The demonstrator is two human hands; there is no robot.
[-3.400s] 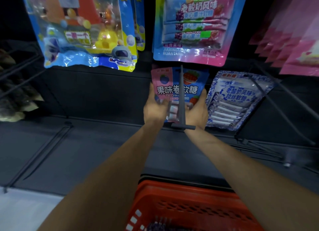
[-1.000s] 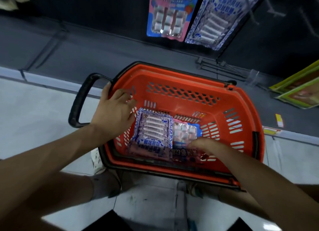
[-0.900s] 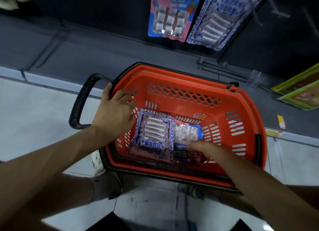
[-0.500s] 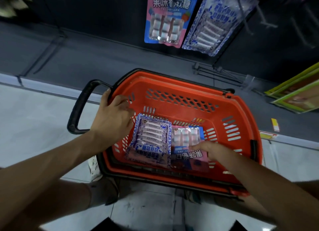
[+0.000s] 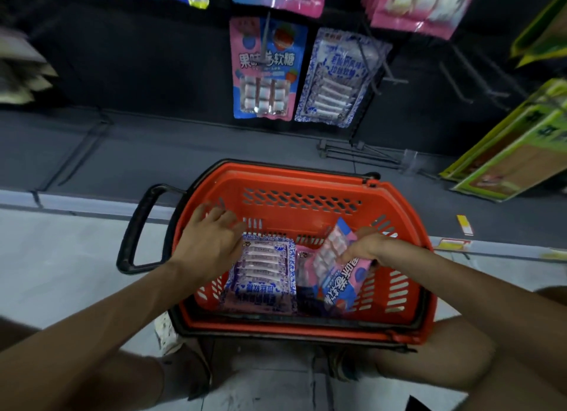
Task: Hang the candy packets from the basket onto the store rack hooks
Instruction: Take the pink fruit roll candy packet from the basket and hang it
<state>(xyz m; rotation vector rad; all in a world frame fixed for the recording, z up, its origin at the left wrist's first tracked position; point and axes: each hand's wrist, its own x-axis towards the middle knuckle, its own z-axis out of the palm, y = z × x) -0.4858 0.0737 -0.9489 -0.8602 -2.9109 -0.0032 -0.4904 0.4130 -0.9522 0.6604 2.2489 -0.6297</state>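
My right grip [image 5: 365,246] pinches the pink-and-blue plastic candy packet [image 5: 339,275] by one edge. It is tilted up off the pile at the right side of the orange plastic mesh basket [image 5: 306,180]. Its near end sits down among the others, so not out yet. An edge pinch makes sense, since it likely leaves the header free for a hook.

My left grip [image 5: 208,241] is released, fingers loosely spread at the basket's left wall. It is just above the blue-and-white patterned candy packet [image 5: 260,272] lying flat inside. Contact is blurred, but it's probably steadying the basket on the floor.

On the far dark rack, a matching pink-and-blue hung packet [image 5: 264,73] sits on a grey metal hook [image 5: 265,37]. A blue-and-white hung packet [image 5: 334,79] is just to its right. Like goes with like, so the lifted one likely heads for that left hook.
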